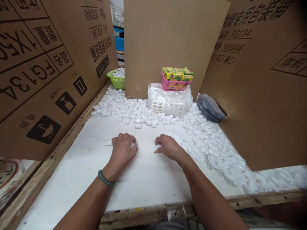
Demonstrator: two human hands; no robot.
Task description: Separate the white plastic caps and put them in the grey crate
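My left hand (123,147), with a beaded bracelet (105,179) on its wrist, is curled above the white tabletop (144,179). Its thumb and forefinger close around a small white piece (132,145), mostly hidden by the fingers. A flat white scrap (109,142) lies just left of that hand. To the right, my right hand (168,147) has its thumb and forefinger apart, and nothing shows between them. Beyond the hands lie many tiny white cup-like pieces (138,125). Thin white discs (189,148) and small shallow white dishes (216,153) spread beside my right hand.
Tall cardboard panels (172,41) wall in the table at back, left and right. A pink basket (176,85) of yellow-green boxes sits on a plastic-wrapped pack (169,102). A green basket (117,82) holds white pieces. Dark plastic bags (209,107) lie right. Wooden edging (148,217) runs along the front.
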